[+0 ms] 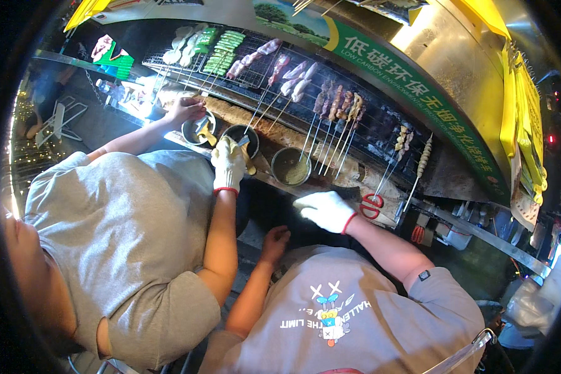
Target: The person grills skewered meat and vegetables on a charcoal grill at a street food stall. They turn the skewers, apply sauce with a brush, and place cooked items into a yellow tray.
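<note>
My right hand (325,211) wears a white knitted glove with a red cuff and hangs in front of the grill's near ledge, with nothing visible in it. Its fingers stretch left, below a metal bowl of seasoning (291,166). Bare and loosely curled near my torso, my left hand (276,243) is dim and shows no held object. Red-handled scissors (371,206) lie on the ledge right of my glove. Skewers of browned meat (345,105), paler meat (299,80), green vegetables (224,52) and small round pieces (424,156) rest on the grill (378,121).
At my left a co-worker's gloved hand (228,161) is at a dark bowl (241,139) with a brush; their bare hand (187,111) touches a skewer above another bowl (198,127). A curved metal hood (420,89) overhangs the grill. A folding stool (61,124) stands far left.
</note>
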`<move>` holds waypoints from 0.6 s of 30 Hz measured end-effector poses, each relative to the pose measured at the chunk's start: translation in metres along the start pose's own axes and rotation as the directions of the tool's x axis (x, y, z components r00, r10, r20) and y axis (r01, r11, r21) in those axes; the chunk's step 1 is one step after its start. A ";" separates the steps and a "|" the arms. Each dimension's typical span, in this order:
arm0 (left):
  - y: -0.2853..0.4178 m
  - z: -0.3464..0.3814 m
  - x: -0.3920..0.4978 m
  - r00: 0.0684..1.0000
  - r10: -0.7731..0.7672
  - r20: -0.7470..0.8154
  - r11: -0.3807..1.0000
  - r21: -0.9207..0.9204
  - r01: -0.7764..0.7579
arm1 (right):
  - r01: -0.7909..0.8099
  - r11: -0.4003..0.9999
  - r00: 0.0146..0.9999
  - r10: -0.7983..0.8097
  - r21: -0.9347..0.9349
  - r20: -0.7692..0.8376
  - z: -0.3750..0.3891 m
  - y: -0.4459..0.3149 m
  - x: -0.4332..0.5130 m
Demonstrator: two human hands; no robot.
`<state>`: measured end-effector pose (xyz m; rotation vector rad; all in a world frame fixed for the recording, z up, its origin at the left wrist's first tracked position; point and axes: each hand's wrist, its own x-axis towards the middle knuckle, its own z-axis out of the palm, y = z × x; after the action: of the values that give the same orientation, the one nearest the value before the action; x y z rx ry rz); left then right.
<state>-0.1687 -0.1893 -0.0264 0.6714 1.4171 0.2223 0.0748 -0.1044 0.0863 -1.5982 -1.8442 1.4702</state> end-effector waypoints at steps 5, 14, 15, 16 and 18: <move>-0.040 -0.022 0.006 0.985 0.170 -0.035 0.967 0.198 -0.160 | -0.133 0.980 0.952 0.085 -0.150 -0.294 0.071 0.053 0.073; -0.060 -0.067 -0.013 0.989 0.132 -0.061 0.978 0.173 -0.120 | -0.352 0.561 0.928 0.102 -0.750 -0.359 0.117 0.130 0.174; -0.068 -0.074 -0.007 0.987 0.145 -0.072 0.980 0.148 -0.133 | -0.345 0.577 0.930 0.104 -0.741 -0.352 0.111 0.123 0.173; -0.063 -0.075 -0.008 0.988 0.136 -0.073 0.974 0.193 -0.120 | -0.399 0.578 0.914 0.184 -0.712 -0.362 0.108 0.122 0.173; -0.060 -0.069 -0.007 0.990 0.120 -0.079 0.976 0.192 -0.103 | -0.327 0.783 0.911 0.112 -0.529 -0.397 0.102 0.114 0.164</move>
<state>-0.2509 -0.2204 -0.0540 0.9074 1.5010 0.2105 0.0066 -0.0291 -0.1136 -2.2541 -2.0526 0.6129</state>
